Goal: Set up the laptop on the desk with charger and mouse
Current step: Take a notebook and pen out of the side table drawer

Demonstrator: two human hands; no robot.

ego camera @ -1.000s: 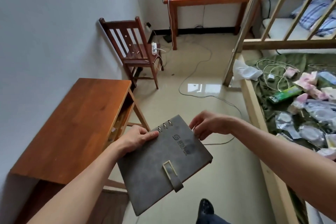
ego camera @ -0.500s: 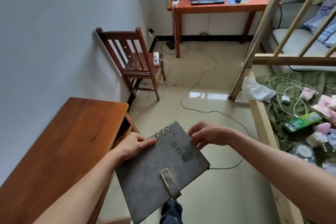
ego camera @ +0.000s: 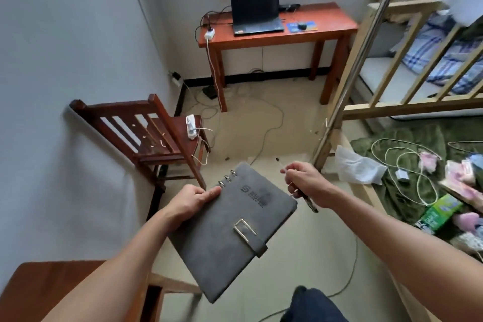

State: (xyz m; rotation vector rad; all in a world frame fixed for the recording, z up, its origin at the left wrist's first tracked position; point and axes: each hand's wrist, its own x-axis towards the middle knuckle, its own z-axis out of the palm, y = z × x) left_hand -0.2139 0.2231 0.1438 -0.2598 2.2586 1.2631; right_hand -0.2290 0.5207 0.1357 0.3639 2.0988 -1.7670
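Black laptop (ego camera: pixel 254 5) stands open on desk (ego camera: pixel 335 25).

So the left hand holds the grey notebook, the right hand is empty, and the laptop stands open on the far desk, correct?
Not quite. The right hand is not empty: it grips a pen, as the head view shows. The rest stands: the left hand holds the grey notebook and the laptop stands open on the far desk.
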